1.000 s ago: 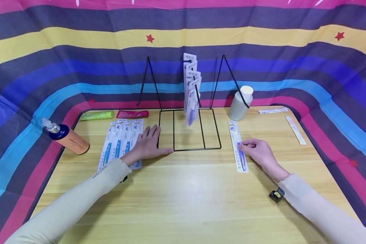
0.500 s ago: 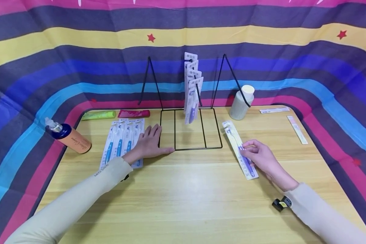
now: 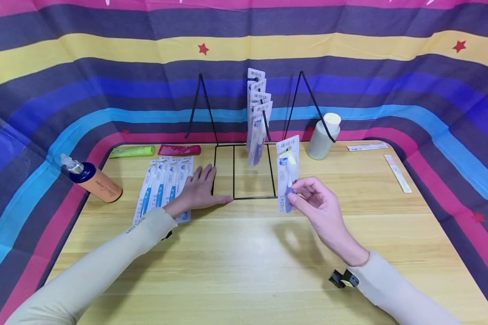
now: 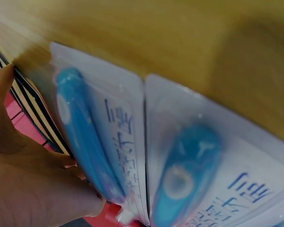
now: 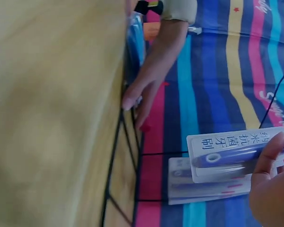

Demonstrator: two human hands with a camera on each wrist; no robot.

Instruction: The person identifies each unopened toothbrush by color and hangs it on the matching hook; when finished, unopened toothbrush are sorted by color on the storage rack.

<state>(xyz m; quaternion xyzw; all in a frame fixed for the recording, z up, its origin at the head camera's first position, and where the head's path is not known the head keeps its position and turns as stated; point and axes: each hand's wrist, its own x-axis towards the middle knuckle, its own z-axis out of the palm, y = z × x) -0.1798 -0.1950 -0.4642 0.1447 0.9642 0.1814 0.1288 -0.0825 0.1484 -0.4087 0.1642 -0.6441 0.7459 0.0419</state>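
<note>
My right hand (image 3: pixel 319 207) pinches a packaged purple toothbrush (image 3: pixel 286 174) by its lower part, raised above the table and upright. In the right wrist view the purple toothbrush pack (image 5: pixel 227 153) shows its printed backing. With fingers spread, my left hand (image 3: pixel 199 189) rests at the left edge of the black wire rack (image 3: pixel 254 198), thumb along its front corner. Several purple toothbrush packs (image 3: pixel 257 131) hang one behind another on the rack's middle hook. Beside and partly under my left wrist lie several packaged blue toothbrushes (image 3: pixel 160 185), seen close up as a blue toothbrush pack (image 4: pixel 94 127) in the left wrist view.
A white bottle (image 3: pixel 324 137) stands behind the rack's right arm. A green tube (image 3: pixel 132 152) and a pink tube (image 3: pixel 179 150) lie at the back left, near a tilted orange pump bottle (image 3: pixel 97 183). Two slim packets, one a white strip (image 3: pixel 397 174), lie at the right.
My right hand has lifted the purple toothbrush pack off the table, turned it upright and carried it left toward the rack. My left hand stays at the rack's left edge.
</note>
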